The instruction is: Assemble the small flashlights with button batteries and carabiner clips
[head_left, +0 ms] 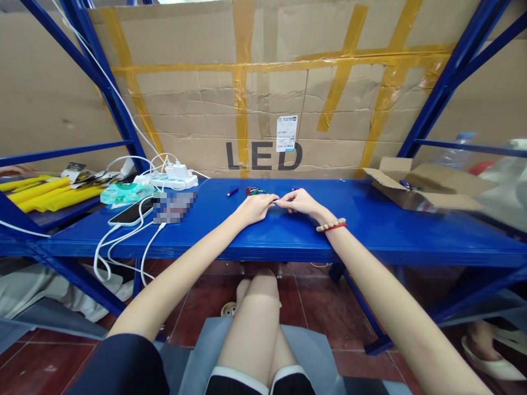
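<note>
My left hand (258,207) rests over the blue tabletop with its fingers closed. My right hand (301,202) pinches with thumb and fingers right beside it, a bracelet of beads on that wrist. Between the two sets of fingertips shows a small dark thin piece (275,202); its kind is too small to tell, and both hands seem to grip it. Just behind my left hand lie several small shiny red and green pieces (256,191). A short purple cylinder (233,192) lies to their left. Another small purple piece (295,189) shows partly behind my right hand.
On the blue table (370,230), an open cardboard box (424,192) stands at right with small items inside. At left are a phone (132,213), a teal packet (125,193), white cables and a power strip (175,178). A large cardboard sheet (197,120) closes off the back.
</note>
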Demonstrator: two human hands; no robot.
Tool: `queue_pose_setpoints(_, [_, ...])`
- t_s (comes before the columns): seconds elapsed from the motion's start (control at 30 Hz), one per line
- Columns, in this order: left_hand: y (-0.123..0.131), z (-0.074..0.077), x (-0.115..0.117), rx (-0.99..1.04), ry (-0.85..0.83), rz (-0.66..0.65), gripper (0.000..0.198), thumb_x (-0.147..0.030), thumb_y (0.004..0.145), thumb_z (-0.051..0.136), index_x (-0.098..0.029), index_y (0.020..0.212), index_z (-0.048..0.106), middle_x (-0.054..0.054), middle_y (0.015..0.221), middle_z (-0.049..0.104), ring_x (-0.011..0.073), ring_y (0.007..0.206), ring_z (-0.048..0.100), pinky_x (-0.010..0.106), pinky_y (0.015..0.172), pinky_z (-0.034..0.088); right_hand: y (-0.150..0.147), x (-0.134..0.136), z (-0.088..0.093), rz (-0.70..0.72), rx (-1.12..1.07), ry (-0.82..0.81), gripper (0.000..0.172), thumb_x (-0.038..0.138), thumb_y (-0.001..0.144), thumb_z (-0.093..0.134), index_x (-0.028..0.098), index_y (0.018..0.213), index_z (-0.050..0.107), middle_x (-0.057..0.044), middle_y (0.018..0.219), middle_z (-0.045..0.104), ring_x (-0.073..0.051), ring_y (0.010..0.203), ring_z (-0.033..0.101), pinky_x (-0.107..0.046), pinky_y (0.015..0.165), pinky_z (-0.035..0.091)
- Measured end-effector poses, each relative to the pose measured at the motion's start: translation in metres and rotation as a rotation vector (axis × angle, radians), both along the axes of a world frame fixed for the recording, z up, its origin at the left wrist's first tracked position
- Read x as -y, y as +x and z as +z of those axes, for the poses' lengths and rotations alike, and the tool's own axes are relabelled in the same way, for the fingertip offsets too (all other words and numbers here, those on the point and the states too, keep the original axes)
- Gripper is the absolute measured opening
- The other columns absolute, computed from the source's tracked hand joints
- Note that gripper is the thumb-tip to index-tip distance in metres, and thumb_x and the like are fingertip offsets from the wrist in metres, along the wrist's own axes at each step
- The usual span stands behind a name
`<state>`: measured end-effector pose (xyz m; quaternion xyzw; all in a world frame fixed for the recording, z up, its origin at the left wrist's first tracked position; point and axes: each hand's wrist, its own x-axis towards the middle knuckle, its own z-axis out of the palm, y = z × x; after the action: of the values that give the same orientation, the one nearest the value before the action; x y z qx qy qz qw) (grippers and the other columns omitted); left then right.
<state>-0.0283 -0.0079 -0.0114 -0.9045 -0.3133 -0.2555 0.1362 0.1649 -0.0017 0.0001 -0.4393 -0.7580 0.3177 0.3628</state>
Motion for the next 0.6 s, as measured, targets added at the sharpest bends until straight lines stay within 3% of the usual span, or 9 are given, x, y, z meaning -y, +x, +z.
queue_pose_setpoints(0.27, [0.0010,-0.0005,-0.0020,0.014,0.071,-0.001,0.024,-0.015,0.091,0.038,-0.015,0.105,0.057,0.009,0.101,0.067,0.0181,0.092,0.064,0.028,0.079,0.049,-0.0025,0.0008,0.0011,0.000,-0.098,-0.168,0.040,0.050,0.056,0.075,0.011,0.063,0.067,0.002,0.047,0.050,-0.005,0.046,0.038,-0.021,0.044,0.027])
queue_pose_setpoints(0.47, [0.0066,0.0006,-0.0010,0.022,0.106,0.140,0.023,-0.015,0.092,0.036,-0.015,0.104,0.055,0.009,0.096,0.066,0.0196,0.090,0.063,0.029,0.076,0.048,-0.0064,-0.0006,-0.0014,-0.048,-0.179,-0.045,0.046,0.054,0.059,0.071,0.011,0.075,0.071,0.001,0.049,0.052,-0.005,0.043,0.037,-0.021,0.042,0.028])
queue_pose_setpoints(0.6, [0.0079,0.0009,-0.0005,0.038,0.107,0.191,0.024,-0.016,0.092,0.034,-0.015,0.106,0.054,0.009,0.096,0.066,0.0194,0.091,0.063,0.028,0.077,0.048,-0.0087,-0.0035,-0.0042,-0.024,-0.210,0.080,0.044,0.052,0.060,0.072,0.011,0.078,0.071,-0.004,0.065,0.063,-0.005,0.045,0.041,-0.022,0.043,0.032])
